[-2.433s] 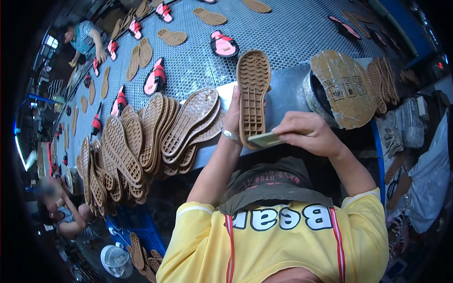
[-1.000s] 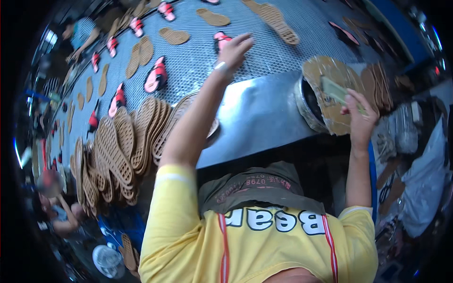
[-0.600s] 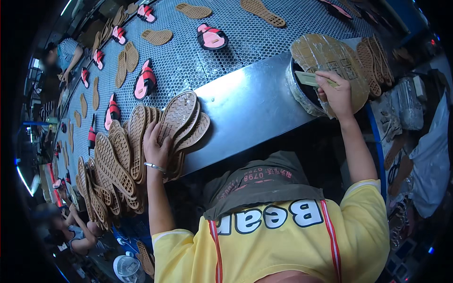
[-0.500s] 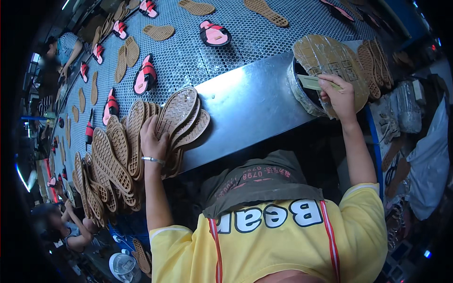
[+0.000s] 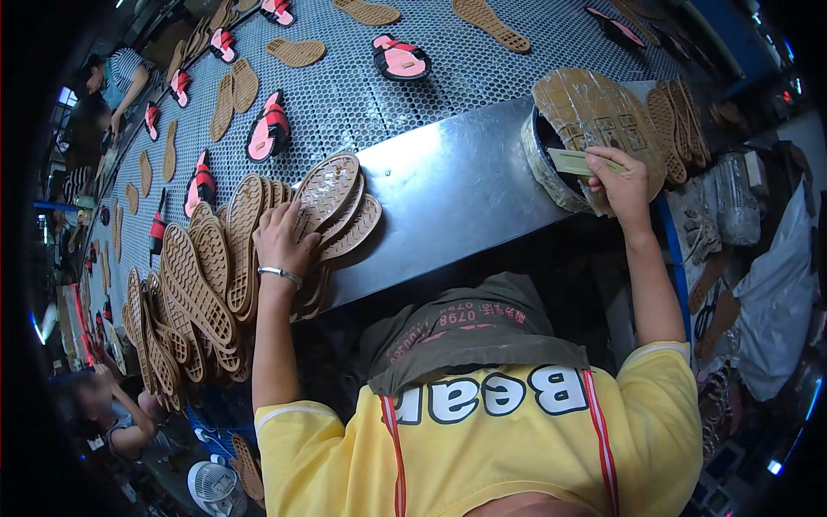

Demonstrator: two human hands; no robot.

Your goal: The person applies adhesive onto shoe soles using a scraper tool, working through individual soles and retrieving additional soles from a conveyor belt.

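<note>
My left hand (image 5: 284, 241) grips the near end of a brown shoe sole (image 5: 331, 185), fingers and thumb on either side. That sole is the top one of a small fanned stack on the metal plate (image 5: 448, 189), with its zigzag tread facing up. Farther left, several more soles (image 5: 196, 280) lean together in a row. My right hand (image 5: 622, 183) pinches a flat, pale green brush-like tool (image 5: 568, 161) over the mouth of a round tub (image 5: 536, 155). The tool's far end dips toward the dark inside, so its tip is hidden. A tape-wrapped brown cover (image 5: 594, 108) partly lies over the tub.
Beyond the plate, a perforated conveyor surface (image 5: 345, 112) carries pink-and-red sandal uppers (image 5: 269, 129) and loose soles (image 5: 295, 52). More soles (image 5: 672, 129) stand right of the tub. Two other people (image 5: 125, 82) are at the left. A small white fan (image 5: 215, 487) stands lower left.
My left hand has shifted slightly up onto the stack's top sole, its fingers more spread. My right hand still holds the green tool at the tub, almost unmoved. The view has shifted slightly.
</note>
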